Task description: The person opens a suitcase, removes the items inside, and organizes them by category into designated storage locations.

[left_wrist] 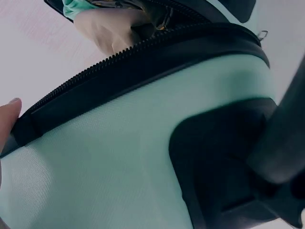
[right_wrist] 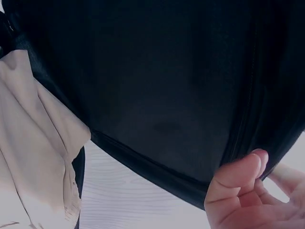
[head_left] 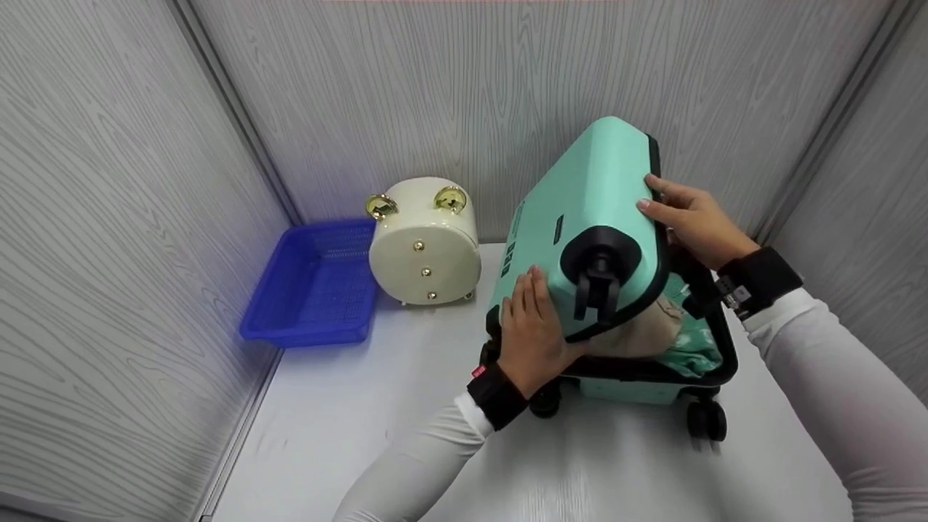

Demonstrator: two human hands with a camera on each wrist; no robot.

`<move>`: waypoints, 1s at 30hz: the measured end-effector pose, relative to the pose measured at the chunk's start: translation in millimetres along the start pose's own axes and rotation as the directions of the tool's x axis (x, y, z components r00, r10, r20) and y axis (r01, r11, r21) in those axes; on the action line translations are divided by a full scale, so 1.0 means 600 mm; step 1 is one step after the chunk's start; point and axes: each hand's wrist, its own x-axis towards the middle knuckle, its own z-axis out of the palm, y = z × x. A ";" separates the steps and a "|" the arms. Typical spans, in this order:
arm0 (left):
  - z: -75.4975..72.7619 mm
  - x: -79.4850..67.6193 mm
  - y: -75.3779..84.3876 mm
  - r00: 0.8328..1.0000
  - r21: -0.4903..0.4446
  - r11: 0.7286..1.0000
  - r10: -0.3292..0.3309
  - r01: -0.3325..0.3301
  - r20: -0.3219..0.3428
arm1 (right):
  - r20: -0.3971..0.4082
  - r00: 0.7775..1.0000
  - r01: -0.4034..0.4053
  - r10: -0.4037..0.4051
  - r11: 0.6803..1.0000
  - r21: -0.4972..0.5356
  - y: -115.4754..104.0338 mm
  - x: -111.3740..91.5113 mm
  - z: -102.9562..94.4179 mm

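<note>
A mint-green suitcase (head_left: 627,391) stands half open, its lid (head_left: 558,188) tilted up over the base. My left hand (head_left: 533,333) rests its straight fingers on the lid's outer shell, below the black wheel; its thumb lies at the rim. At the lid's far edge, my right hand (head_left: 699,221) grips the rim, the thumb against the dark lining (right_wrist: 157,105) in the right wrist view. Inside the base lie a beige cloth (head_left: 645,330) and a green patterned cloth (head_left: 696,344). An open zipper (left_wrist: 95,69) runs along the lid's rim in the left wrist view.
Left of the suitcase stands a round cream case (head_left: 424,254) with gold ears and gold studs. Beside it, a blue plastic basket (head_left: 312,337) sits against the left wall. Wood-grain panels (head_left: 507,87) enclose the white table (head_left: 406,406) at the back and sides.
</note>
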 end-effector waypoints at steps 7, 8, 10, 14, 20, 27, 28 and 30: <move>0.000 0.001 -0.008 0.999 -0.065 0.998 -0.018 0.016 -0.030 | -0.017 0.999 0.031 -0.028 0.952 0.305 0.052 -0.002 -0.007; -0.001 0.002 -0.011 0.999 -0.075 0.997 -0.022 0.020 -0.029 | -0.032 0.999 0.023 -0.014 0.944 0.330 0.064 -0.004 -0.006; -0.003 0.001 -0.017 0.999 -0.104 0.994 -0.042 0.041 -0.015 | -0.041 0.999 0.011 0.000 0.964 0.267 0.090 -0.010 0.001; -0.010 -0.001 -0.034 0.992 -0.188 0.974 -0.125 0.128 0.029 | 0.092 0.993 0.082 -0.067 0.983 -0.164 0.141 -0.033 0.050; -0.022 -0.003 -0.060 0.973 -0.279 0.933 -0.213 0.228 0.085 | 0.369 0.908 0.355 -0.198 0.832 -0.426 0.199 -0.074 0.171; -0.019 -0.006 -0.078 0.976 -0.355 0.909 -0.211 0.218 0.059 | 0.399 0.897 0.398 -0.189 0.740 -0.543 0.239 -0.094 0.258; -0.018 -0.007 -0.080 0.975 -0.359 0.907 -0.215 0.223 0.061 | 0.392 0.897 0.410 -0.205 0.715 -0.565 0.243 -0.096 0.264; -0.016 -0.010 -0.082 0.969 -0.374 0.894 -0.237 0.246 0.072 | 0.373 0.896 0.434 -0.242 0.658 -0.616 0.251 -0.102 0.272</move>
